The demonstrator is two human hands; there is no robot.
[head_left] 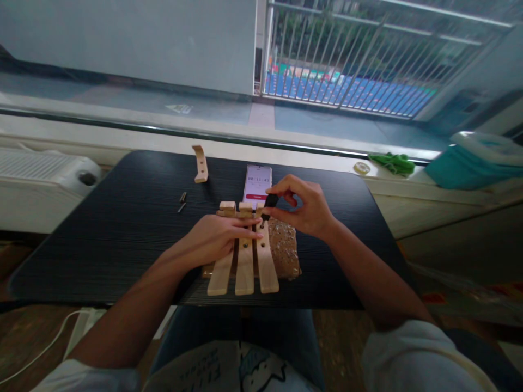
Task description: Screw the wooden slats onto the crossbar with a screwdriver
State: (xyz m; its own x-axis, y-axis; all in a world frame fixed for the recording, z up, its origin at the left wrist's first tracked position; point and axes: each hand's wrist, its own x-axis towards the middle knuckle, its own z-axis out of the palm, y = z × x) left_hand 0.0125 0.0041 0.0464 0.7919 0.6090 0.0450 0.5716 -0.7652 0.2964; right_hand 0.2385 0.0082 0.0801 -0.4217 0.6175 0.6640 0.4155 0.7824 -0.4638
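My right hand (304, 206) pinches a short black-handled screwdriver (269, 206), its tip down at a hole in the rightmost wooden slat (267, 272). Flat across the slats lies my left hand (214, 237), fingers stretched out and fingertips on that same slat near the tip. The middle slat (245, 277) and the left slat (220, 275) lie beside it, partly covered by my left hand. A wooden crosspiece (235, 214) runs across them near their curled far ends. Underneath is a brown pad in bubble wrap (286, 253).
A phone (257, 182) showing a timer lies beyond the slats. One more curved wooden piece (200, 164) with holes sits at the back of the black table (122, 239). Several small screws (182, 201) are at the left. A green cloth (393, 162) and teal container (461, 166) stand right.
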